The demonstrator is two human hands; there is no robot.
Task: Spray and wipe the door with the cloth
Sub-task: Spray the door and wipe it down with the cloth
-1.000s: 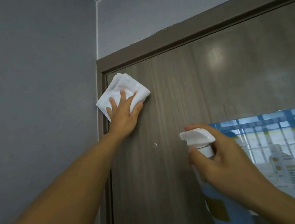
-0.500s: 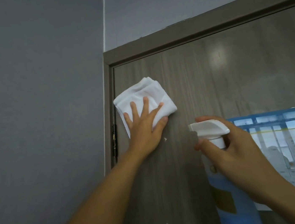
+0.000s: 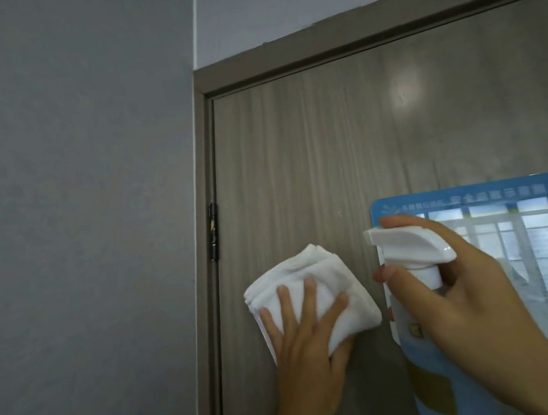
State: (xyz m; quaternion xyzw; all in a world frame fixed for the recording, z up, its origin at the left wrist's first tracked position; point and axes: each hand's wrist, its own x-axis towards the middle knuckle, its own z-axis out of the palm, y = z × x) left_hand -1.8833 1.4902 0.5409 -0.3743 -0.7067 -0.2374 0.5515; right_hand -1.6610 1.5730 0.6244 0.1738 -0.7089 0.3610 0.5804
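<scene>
White folded cloth [image 3: 310,292] pressed flat on brown door [image 3: 311,154] by left hand [image 3: 305,345], right hand [image 3: 463,298] gripping spray bottle [image 3: 412,249]

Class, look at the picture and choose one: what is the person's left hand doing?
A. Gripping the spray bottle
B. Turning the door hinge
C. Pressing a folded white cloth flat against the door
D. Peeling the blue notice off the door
C: the left hand lies with straight, spread fingers on the folded white cloth, holding it against the door, while the right hand holds the spray bottle.
</scene>
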